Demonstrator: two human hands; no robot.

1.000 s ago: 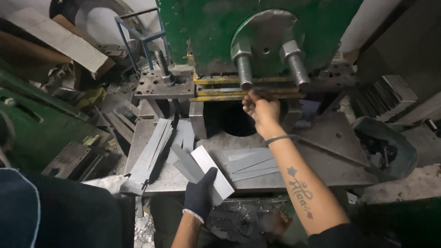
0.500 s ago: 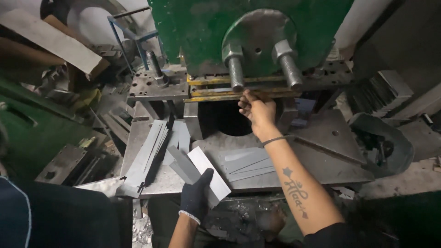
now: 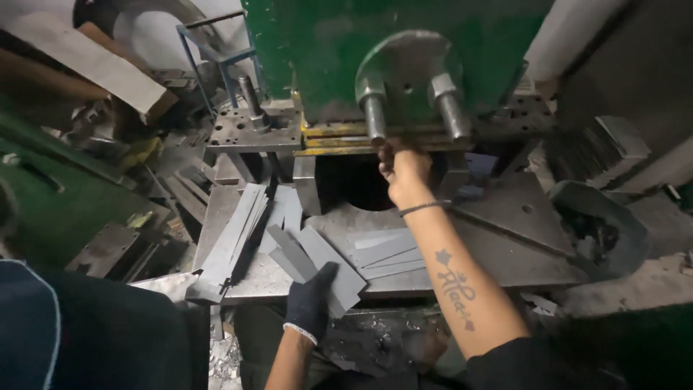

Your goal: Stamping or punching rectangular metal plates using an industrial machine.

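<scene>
A single head-worn view looks steeply down and forward from close above the bare right hand, facing the green metal press just beyond it.

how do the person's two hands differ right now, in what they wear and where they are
The left hand wears a dark glove; the right hand is bare, with a thin band at the wrist. The left hand rests low on a flat grey metal strip at the near edge of the steel table; the right hand reaches up to the yellow-edged slot of the green press. Both touch metal.
</scene>
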